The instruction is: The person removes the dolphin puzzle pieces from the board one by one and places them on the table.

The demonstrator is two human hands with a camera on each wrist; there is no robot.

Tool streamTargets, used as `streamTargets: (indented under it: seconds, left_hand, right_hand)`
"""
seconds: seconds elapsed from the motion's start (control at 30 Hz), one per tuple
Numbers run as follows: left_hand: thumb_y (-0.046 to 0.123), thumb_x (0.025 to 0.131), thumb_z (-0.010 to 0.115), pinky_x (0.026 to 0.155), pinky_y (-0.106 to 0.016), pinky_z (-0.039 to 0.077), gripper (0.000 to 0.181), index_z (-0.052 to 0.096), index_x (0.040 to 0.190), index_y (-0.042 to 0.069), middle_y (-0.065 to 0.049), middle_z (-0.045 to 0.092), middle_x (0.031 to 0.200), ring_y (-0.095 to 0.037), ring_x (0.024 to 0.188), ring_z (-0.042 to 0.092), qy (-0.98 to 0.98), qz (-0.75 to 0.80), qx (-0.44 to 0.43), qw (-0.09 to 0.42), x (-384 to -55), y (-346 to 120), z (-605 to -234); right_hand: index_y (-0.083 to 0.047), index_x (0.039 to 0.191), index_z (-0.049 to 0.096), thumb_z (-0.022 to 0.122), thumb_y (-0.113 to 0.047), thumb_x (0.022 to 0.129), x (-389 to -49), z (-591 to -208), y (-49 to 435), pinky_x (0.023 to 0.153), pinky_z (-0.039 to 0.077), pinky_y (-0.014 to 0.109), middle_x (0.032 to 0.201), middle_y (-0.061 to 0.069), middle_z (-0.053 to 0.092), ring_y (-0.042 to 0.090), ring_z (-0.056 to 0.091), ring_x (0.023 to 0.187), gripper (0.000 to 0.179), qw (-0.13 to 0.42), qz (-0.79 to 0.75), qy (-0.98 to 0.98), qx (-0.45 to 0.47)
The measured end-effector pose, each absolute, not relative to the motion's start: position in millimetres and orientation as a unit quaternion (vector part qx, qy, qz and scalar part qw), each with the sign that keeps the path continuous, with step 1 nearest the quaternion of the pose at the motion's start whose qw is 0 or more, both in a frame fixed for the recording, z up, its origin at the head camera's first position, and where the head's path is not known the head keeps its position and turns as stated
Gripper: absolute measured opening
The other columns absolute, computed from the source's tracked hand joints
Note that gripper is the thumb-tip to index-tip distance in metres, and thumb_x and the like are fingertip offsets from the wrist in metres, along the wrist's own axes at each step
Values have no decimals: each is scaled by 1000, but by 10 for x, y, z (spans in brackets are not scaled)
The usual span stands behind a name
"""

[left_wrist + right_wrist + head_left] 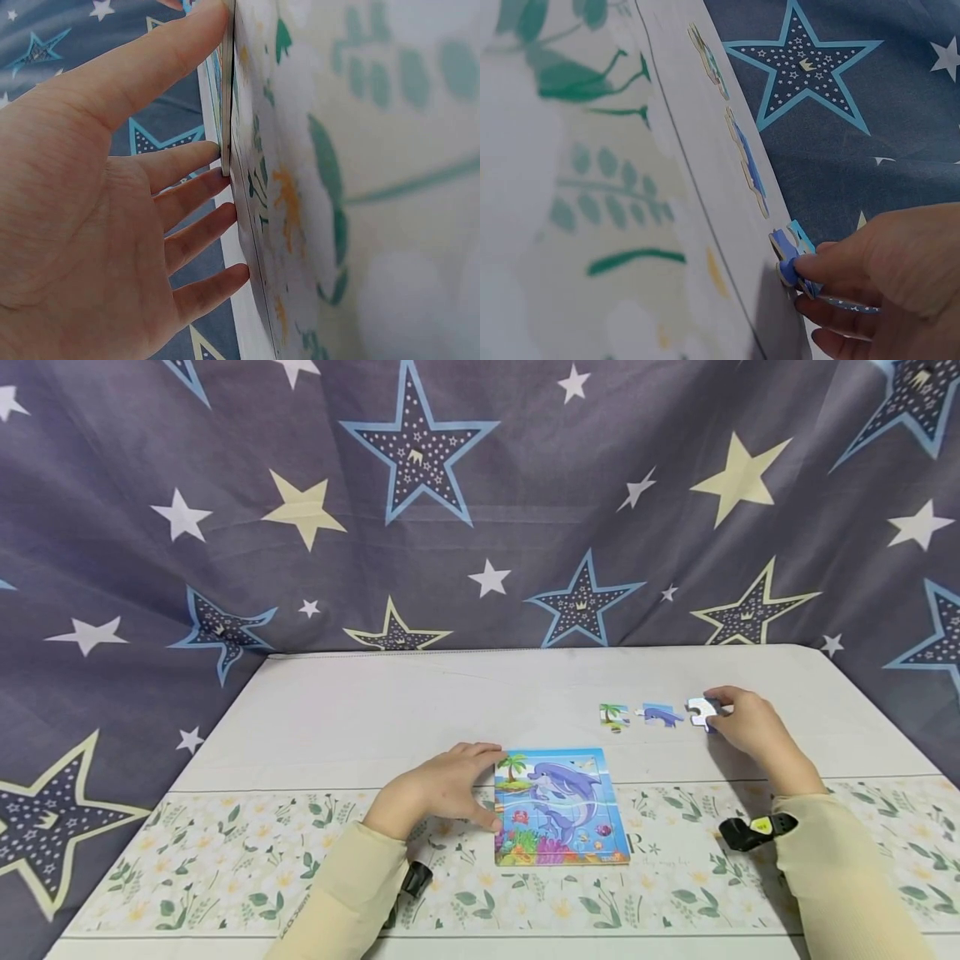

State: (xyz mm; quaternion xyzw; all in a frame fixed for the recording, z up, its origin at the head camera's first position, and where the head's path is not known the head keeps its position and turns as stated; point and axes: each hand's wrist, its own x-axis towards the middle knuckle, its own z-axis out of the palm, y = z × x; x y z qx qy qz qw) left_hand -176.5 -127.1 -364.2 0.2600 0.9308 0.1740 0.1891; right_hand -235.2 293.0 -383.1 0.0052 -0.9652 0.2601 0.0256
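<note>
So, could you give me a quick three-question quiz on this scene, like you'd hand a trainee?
1. Which hand pinches a puzzle piece?
2. True or false: in the head view, the palm tree piece is the leftmost of the three pieces off the puzzle.
3. The left hand touches: (a) the curtain, (b) the dolphin puzzle, (c) the palm tree piece?

Key: 1. The right hand. 2. True. 3. b.

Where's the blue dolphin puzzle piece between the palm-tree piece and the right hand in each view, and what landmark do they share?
Head: the flat blue dolphin puzzle piece lies right of centre, between the green palm-tree puzzle piece and the right hand.
Left wrist: not in it.
Right wrist: the dolphin piece is slightly right of and above centre, seen at a steep slant.
Shared landmark: the dark star-print fabric backdrop.
</note>
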Motion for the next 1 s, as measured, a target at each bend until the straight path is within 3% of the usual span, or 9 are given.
streamTargets:
  seconds: [0.4, 0.67, 1.0]
  left_hand:
    - [43, 77, 84, 117, -50, 26, 97, 35, 155, 14, -2, 28, 161, -26, 147, 24, 931, 174, 260, 189, -1764, -1276, -3643]
    - [44, 77, 84, 117, -51, 26, 97, 35, 155, 13, -3, 28, 160, -26, 147, 24, 931, 172, 261, 188, -1762, -1274, -3642]
    - [43, 78, 84, 117, -50, 26, 97, 34, 155, 14, -2, 28, 161, -26, 147, 24, 932, 170, 259, 190, -1759, -1267, -3636]
  right_hand:
    - [11, 133, 50, 61, -8, 95, -2350, -3834, 2928, 83, 46, 60, 126, 37, 53, 53, 53, 108, 44, 20, 260, -965, 4]
    - [8, 131, 55, 60, -13, 96, -2296, -3744, 2881, 74, 49, 57, 122, 35, 58, 49, 60, 99, 40, 81, 270, -959, 10]
    - [7, 126, 61, 65, -11, 96, -2259, -3623, 2427, 69, 54, 46, 114, 30, 65, 41, 65, 93, 35, 67, 306, -946, 80]
